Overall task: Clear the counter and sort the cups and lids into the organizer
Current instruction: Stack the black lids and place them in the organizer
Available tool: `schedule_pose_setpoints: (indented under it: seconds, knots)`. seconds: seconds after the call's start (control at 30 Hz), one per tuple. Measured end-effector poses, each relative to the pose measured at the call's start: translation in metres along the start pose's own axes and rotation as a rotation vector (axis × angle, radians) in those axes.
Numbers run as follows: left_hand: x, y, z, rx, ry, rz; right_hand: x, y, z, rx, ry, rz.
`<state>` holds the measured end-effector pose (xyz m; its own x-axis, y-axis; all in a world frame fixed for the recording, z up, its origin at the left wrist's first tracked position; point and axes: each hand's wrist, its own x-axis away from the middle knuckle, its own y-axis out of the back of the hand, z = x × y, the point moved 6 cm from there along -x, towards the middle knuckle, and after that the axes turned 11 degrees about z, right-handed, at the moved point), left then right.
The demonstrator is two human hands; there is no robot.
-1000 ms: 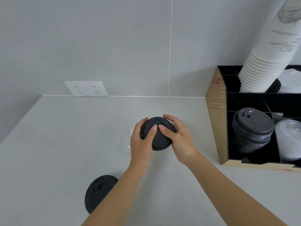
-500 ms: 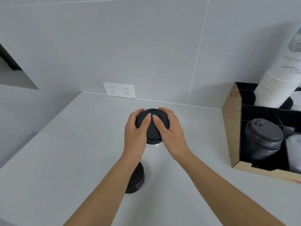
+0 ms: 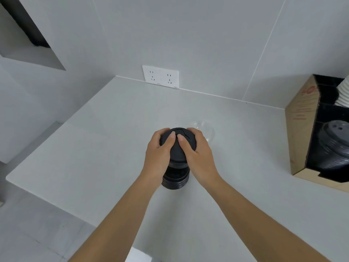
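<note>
A small stack of black lids (image 3: 177, 148) hangs in the air, gripped on its left by my left hand (image 3: 157, 154) and on its right by my right hand (image 3: 200, 154). Directly under it on the grey counter (image 3: 94, 148) stands another stack of black lids (image 3: 175, 179), partly hidden by the held stack and my hands. A clear plastic lid (image 3: 204, 128) lies on the counter just behind my right hand. The organizer (image 3: 302, 129), cardboard-sided with black compartments, stands at the right edge and holds a black lid stack (image 3: 334, 144) and white paper cups (image 3: 343, 95).
A white double wall socket (image 3: 160, 76) sits on the back wall just above the counter. The counter's left edge drops to the floor at the left. A dark wall recess (image 3: 24, 25) is at the upper left.
Both hands have carried the black lids toward me and over the other black stack, which now sits right beneath them. The view has swung left, so the organizer sits farther right.
</note>
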<state>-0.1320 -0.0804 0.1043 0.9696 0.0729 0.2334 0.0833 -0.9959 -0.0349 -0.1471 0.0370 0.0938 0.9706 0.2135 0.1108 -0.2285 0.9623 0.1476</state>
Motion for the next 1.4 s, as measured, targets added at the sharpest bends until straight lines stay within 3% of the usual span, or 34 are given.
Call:
schedule_pose_setpoints:
  seconds: [0.17, 0.3, 0.53, 0.9, 1.4]
  knots:
    - [-0.004, 0.004, -0.005, 0.185, -0.012, 0.137, -0.008, 0.006, 0.004, -0.414, -0.114, -0.034]
    - [-0.009, 0.006, -0.017, 0.097, -0.057, 0.185, -0.01, 0.013, 0.009, -0.646, -0.112, -0.015]
    - [-0.011, 0.009, -0.007, -0.012, -0.035, 0.158, -0.013, 0.01, -0.001, -0.504, -0.126, -0.037]
    - [0.004, 0.014, 0.058, 0.01, 0.076, 0.019, -0.002, -0.013, -0.052, -0.401, -0.229, -0.026]
    - [-0.001, 0.016, 0.079, 0.154, 0.003, -0.019, -0.007, -0.029, -0.067, -0.413, -0.171, -0.076]
